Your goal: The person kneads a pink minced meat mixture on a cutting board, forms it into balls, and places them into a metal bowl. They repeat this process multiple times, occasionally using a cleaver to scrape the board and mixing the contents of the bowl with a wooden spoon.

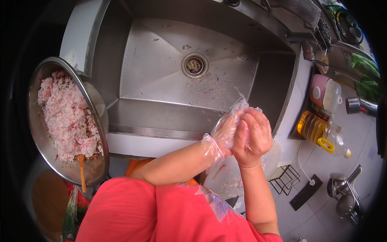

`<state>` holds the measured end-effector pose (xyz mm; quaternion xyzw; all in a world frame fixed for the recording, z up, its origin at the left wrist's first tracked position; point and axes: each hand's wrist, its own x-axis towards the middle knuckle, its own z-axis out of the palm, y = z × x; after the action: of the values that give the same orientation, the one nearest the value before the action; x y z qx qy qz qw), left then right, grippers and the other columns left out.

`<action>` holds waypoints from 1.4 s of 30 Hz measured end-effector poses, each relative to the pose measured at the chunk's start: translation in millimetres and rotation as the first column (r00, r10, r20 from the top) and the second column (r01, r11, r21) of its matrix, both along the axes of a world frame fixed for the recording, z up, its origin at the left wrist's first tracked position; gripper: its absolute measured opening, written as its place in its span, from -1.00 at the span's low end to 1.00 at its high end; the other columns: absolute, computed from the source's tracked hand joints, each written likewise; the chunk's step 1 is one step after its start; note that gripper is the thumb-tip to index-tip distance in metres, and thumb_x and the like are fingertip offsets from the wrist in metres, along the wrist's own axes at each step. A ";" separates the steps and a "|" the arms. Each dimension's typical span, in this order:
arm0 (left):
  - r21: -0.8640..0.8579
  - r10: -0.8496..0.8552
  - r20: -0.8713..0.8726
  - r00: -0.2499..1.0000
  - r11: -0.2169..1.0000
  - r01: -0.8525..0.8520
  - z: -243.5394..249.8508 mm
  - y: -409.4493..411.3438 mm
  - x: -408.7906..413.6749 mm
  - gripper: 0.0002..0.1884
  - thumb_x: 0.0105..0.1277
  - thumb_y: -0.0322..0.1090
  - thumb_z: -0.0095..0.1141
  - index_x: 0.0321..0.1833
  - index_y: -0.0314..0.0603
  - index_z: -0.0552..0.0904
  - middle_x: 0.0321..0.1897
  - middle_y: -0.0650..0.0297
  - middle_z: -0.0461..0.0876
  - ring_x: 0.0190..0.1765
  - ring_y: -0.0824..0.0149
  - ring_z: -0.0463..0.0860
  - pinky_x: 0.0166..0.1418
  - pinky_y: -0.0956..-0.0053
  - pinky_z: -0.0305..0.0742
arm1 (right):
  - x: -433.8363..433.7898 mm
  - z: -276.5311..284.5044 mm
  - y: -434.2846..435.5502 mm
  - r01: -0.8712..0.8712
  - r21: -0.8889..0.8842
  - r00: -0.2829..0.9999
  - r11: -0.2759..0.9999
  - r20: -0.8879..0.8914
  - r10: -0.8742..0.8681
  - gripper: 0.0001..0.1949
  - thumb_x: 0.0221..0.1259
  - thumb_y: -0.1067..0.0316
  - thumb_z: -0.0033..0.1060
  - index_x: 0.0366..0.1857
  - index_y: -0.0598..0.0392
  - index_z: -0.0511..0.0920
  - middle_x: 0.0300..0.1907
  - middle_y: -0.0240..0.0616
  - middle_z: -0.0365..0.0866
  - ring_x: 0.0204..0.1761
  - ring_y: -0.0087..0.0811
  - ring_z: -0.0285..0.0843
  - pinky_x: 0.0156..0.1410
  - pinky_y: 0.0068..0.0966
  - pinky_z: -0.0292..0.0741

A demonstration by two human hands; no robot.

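Observation:
Over the near right corner of the steel sink (157,116), my two hands are pressed together. My left hand (226,127) wears a clear plastic glove, held at the wrist by a pink band. The bare fingers of my right hand (254,136) curl against the gloved hand, and the palms hide most of what lies between them. A large steel bowl (104,127) at the left holds a heap of finely chopped pink and white food (65,115) over browner bits, with a wooden-handled utensil (82,174) in it. Pale and pink scraps (208,90) lie near the drain (194,65).
A whitish board (223,178) with chopped scraps lies below my hands. Along the right counter stand an oil bottle (311,125), a pink-and-clear container (320,90) and a black wire rack (284,180). The faucet (302,37) is at the sink's upper right.

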<state>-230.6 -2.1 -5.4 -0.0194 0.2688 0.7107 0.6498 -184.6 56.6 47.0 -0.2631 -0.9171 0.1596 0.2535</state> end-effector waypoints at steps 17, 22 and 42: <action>-0.082 -0.095 -0.299 0.950 0.994 0.073 -13.5 3.9 1.4 -0.73 0.29 -0.33 0.04 0.04 -0.17 0.50 -0.08 0.25 0.56 0.00 0.37 0.53 0.12 0.48 0.42 | 0.6 -8.1 7.7 -0.005 -0.023 1.000 1.000 0.029 0.006 -0.93 0.03 0.56 0.07 -0.44 0.29 0.55 -0.38 -0.02 0.59 -0.32 -0.10 0.58 -0.13 -0.36 0.52; -0.055 -0.133 -0.282 0.950 0.991 0.122 -5.5 5.9 -7.2 -0.72 0.26 -0.37 0.06 0.04 -0.16 0.50 -0.07 0.27 0.55 0.01 0.38 0.52 0.11 0.48 0.42 | 2.3 -13.1 12.4 -0.024 0.023 1.000 0.999 -0.010 0.024 -0.93 -0.06 0.56 0.12 -0.45 0.23 0.54 -0.40 -0.11 0.56 -0.38 -0.13 0.56 -0.27 -0.40 0.52; -0.112 -0.129 0.470 0.873 0.973 0.204 15.1 43.5 -24.5 -0.31 0.35 0.32 -0.27 0.31 -0.08 0.31 0.14 0.23 0.45 0.14 0.28 0.48 0.25 0.25 0.34 | 24.9 -17.5 42.1 0.213 -0.725 0.809 0.655 -0.245 -0.535 -0.81 0.35 0.37 0.00 -0.33 0.26 0.57 -0.26 -0.24 0.61 -0.21 -0.48 0.51 -0.02 -0.52 0.45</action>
<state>-255.1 41.4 9.7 -0.2152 0.1635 0.6036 0.7500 -159.7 98.7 29.5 -0.4811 -0.6384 0.4738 0.3695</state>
